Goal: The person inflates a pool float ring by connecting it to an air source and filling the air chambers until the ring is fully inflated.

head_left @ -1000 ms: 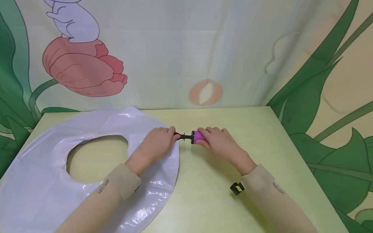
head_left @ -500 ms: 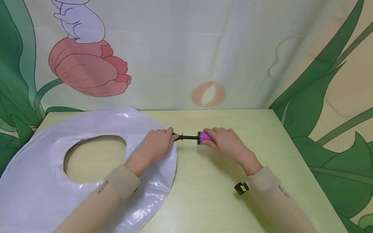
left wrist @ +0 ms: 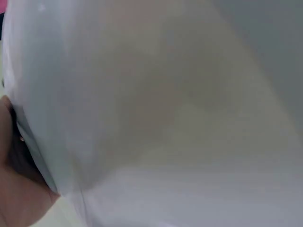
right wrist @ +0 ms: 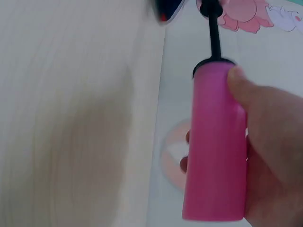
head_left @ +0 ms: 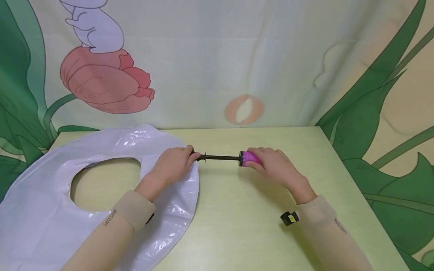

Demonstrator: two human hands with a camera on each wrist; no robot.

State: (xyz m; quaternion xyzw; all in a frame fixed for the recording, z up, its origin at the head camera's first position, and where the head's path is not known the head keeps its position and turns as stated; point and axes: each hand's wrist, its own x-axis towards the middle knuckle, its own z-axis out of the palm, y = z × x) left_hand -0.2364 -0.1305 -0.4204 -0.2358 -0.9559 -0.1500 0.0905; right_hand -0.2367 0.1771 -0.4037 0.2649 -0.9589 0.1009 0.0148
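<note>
A hand air pump (right wrist: pixel 215 146) with a pink-purple barrel lies level between my two hands. My right hand (head_left: pixel 278 167) grips the barrel, its thumb along the side near the black collar in the right wrist view. My left hand (head_left: pixel 173 162) holds the black handle at the other end, mostly covered by the fingers. A long stretch of black rod (head_left: pixel 222 157) shows between handle and collar. Under my left forearm lies a white, glossy inflatable ring (head_left: pixel 34 214), wrinkled in places. Its film fills most of the left wrist view, with part of my left hand (left wrist: pixel 23 194) at the edge.
The ring covers the left side of the pale yellow-green table (head_left: pixel 217 226). Behind the table hangs a printed curtain (head_left: pixel 190 75) with flowers and leaves. A small black device (head_left: pixel 289 218) sits at my right cuff.
My right hand has moved right with the pump barrel, so more of the black rod shows. My left hand, on the handle, has shifted slightly left, as has the ring's right edge.
</note>
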